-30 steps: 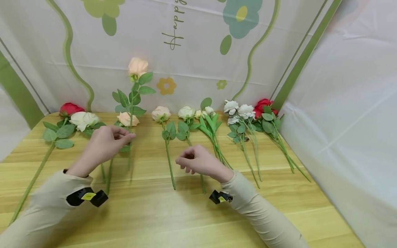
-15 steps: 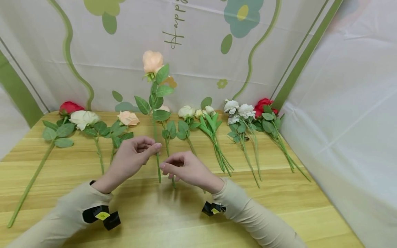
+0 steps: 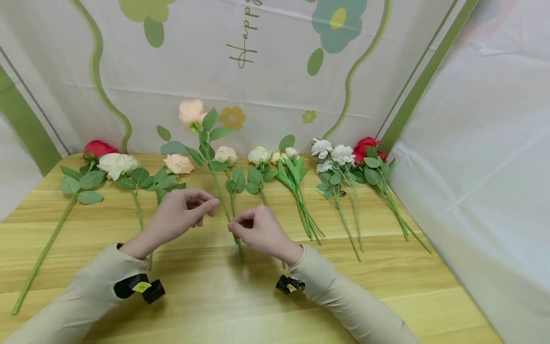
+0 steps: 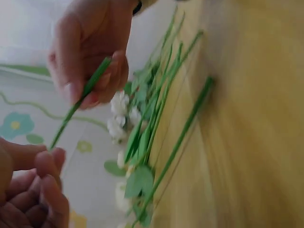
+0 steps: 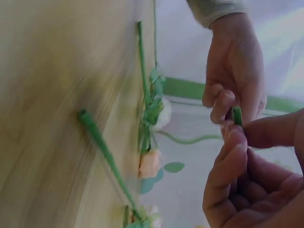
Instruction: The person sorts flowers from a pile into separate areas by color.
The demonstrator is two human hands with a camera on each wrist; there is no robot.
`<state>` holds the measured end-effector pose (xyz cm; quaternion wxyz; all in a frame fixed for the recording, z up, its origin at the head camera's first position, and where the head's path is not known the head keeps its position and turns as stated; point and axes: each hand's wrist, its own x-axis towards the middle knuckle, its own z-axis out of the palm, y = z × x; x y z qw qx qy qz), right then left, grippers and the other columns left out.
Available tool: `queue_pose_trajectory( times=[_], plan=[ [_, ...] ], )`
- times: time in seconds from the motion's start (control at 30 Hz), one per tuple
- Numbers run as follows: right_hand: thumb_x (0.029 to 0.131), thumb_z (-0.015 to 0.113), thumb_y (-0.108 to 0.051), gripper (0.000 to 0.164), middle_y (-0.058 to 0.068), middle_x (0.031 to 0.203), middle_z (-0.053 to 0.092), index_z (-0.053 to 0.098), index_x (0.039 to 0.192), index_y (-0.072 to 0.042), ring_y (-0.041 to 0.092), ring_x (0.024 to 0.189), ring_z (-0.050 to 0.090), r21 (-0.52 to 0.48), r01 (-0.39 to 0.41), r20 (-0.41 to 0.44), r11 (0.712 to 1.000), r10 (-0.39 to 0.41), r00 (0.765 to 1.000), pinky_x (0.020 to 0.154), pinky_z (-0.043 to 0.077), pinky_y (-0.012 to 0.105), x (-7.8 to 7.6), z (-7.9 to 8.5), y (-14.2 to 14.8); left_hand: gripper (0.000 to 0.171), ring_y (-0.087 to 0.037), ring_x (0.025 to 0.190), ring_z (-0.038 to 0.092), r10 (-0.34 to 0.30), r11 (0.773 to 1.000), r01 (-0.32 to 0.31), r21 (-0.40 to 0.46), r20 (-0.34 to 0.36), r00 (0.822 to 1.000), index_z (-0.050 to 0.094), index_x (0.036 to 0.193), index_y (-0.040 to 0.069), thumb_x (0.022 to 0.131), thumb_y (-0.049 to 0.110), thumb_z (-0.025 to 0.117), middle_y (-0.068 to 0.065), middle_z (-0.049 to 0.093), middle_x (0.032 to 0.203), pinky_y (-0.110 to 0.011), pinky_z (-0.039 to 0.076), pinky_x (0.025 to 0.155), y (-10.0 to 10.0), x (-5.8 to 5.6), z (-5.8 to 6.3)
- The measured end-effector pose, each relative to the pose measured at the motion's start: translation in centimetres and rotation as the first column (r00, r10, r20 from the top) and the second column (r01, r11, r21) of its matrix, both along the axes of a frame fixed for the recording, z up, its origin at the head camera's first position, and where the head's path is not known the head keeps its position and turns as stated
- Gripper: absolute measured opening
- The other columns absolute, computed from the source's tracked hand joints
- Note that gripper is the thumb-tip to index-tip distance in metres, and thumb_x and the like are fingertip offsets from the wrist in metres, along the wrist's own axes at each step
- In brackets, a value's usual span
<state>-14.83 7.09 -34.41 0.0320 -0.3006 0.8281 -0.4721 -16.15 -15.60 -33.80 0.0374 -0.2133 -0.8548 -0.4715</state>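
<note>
A peach rose [image 3: 191, 112] with a leafy green stem is held up, its bloom leaning left. Thumb and fingers of my right hand [image 3: 263, 233] pinch it close to the stem's lower end; the right wrist view shows the cut stem end [image 5: 237, 117] between them. My left hand [image 3: 180, 215] is just left of the stem, fingers loosely bent, fingertips beside it in the head view. In the left wrist view the stem [image 4: 76, 105] runs from the right hand to the left fingertips. A pale pink rose [image 3: 226, 155] lies behind the held stem.
On the wooden table [image 3: 240, 301] lie a red rose [image 3: 100, 149], a white rose [image 3: 118, 165] and another peach rose [image 3: 178, 164] at left. Rightward are a cream rose [image 3: 259, 155], tulips [image 3: 294, 174], white flowers [image 3: 333, 152] and red flowers [image 3: 365, 149]. A printed cloth [image 3: 275, 71] hangs behind.
The left hand carried the rose right to the right hand, which now pinches the lower stem. The bloom then dipped and tipped left, and the left fingertips came off the stem.
</note>
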Motion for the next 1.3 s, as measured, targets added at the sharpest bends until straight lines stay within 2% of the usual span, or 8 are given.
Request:
queue_pose_trajectory(
  times=[0.2, 0.43, 0.63, 0.87, 0.97, 1.1, 1.2, 1.3],
  plan=[
    [0.093, 0.062, -0.006, 0.029, -0.005, 0.051, 0.054, 0.071, 0.065, -0.004, 0.006, 0.045, 0.042, 0.105, 0.123, 0.014, 0.987, -0.125, 0.992, 0.048, 0.038, 0.022, -1.4, -1.1, 1.0, 0.025, -0.024, 0.067, 0.066, 0.08, 0.98, -0.074, -0.183, 0.029, 0.996, 0.07, 0.098, 0.006, 0.1, 0.029, 0.061, 0.0, 0.068, 0.079, -0.032, 0.051, 0.054, -2.8, -1.4, 0.4],
    [0.089, 0.064, -0.006, 0.041, -0.008, 0.042, 0.041, 0.055, 0.049, -0.012, 0.006, 0.039, 0.031, 0.29, 0.147, 0.082, 0.946, -0.177, 0.981, 0.042, 0.029, 0.022, -2.3, -1.7, 1.5, 0.034, -0.022, 0.068, 0.068, 0.141, 0.952, -0.122, -0.279, 0.046, 0.989, 0.071, 0.097, 0.005, 0.1, 0.037, 0.058, 0.0, 0.07, 0.079, -0.035, 0.051, 0.058, -5.3, -1.9, 1.5],
    [0.089, 0.064, -0.011, 0.052, -0.01, 0.041, 0.028, 0.037, 0.046, -0.019, 0.004, 0.037, 0.024, 0.479, 0.067, 0.071, 0.875, -0.115, 0.991, 0.04, 0.023, 0.021, -2.8, -2.1, 0.7, 0.041, -0.019, 0.065, 0.063, 0.159, 0.905, -0.115, -0.41, 0.074, 0.984, 0.072, 0.088, 0.008, 0.102, 0.04, 0.052, 0.002, 0.067, 0.072, -0.036, 0.046, 0.059, -6.6, -2.0, 2.1],
    [0.087, 0.065, -0.012, 0.053, -0.009, 0.041, 0.022, 0.033, 0.045, -0.019, 0.005, 0.037, 0.02, 0.576, 0.023, 0.064, 0.817, -0.073, 0.995, 0.038, 0.019, 0.021, -3.0, -1.9, -0.6, 0.044, -0.019, 0.059, 0.054, 0.146, 0.883, -0.064, -0.465, 0.141, 0.979, 0.07, 0.083, 0.01, 0.103, 0.043, 0.049, -0.001, 0.061, 0.064, -0.035, 0.04, 0.056, -6.7, -2.0, 2.4],
    [0.087, 0.063, -0.013, 0.052, -0.009, 0.042, 0.021, 0.032, 0.046, -0.019, 0.005, 0.037, 0.019, 0.614, 0.021, 0.063, 0.789, -0.076, 0.995, 0.038, 0.018, 0.021, -3.1, -1.9, -1.0, 0.045, -0.018, 0.057, 0.052, 0.158, 0.874, -0.075, -0.481, 0.134, 0.978, 0.07, 0.085, 0.008, 0.103, 0.042, 0.048, -0.001, 0.062, 0.066, -0.035, 0.039, 0.055, -6.9, -2.0, 2.5],
    [0.087, 0.062, -0.013, 0.05, -0.009, 0.043, 0.02, 0.031, 0.048, -0.019, 0.005, 0.038, 0.017, 0.657, 0.021, 0.057, 0.753, -0.077, 0.995, 0.038, 0.017, 0.021, -3.2, -1.8, -1.4, 0.048, -0.015, 0.049, 0.04, 0.194, 0.85, -0.095, -0.518, 0.139, 0.971, 0.062, 0.07, 0.009, 0.104, 0.039, 0.046, 0.0, 0.059, 0.064, -0.033, 0.033, 0.05, -7.5, -2.0, 2.5],
    [0.088, 0.062, -0.014, 0.051, -0.008, 0.042, 0.021, 0.032, 0.048, -0.019, 0.006, 0.038, 0.017, 0.677, 0.01, 0.064, 0.736, -0.073, 0.995, 0.038, 0.017, 0.021, -3.2, -1.7, -1.4, 0.052, -0.011, 0.044, 0.029, 0.211, 0.828, -0.079, -0.555, 0.177, 0.961, 0.048, 0.057, 0.014, 0.103, 0.039, 0.047, 0.001, 0.047, 0.053, -0.03, 0.029, 0.047, -7.9, -2.2, 2.3],
    [0.09, 0.062, -0.015, 0.052, -0.008, 0.042, 0.022, 0.032, 0.048, -0.018, 0.006, 0.038, 0.018, 0.673, -0.006, 0.07, 0.74, -0.056, 0.996, 0.038, 0.018, 0.021, -3.3, -1.7, -1.1, 0.055, -0.01, 0.043, 0.028, 0.202, 0.814, -0.032, -0.58, 0.232, 0.951, 0.044, 0.052, 0.018, 0.103, 0.04, 0.047, 0.004, 0.038, 0.048, -0.029, 0.03, 0.047, -8.3, -2.7, 1.7]
  ],
)
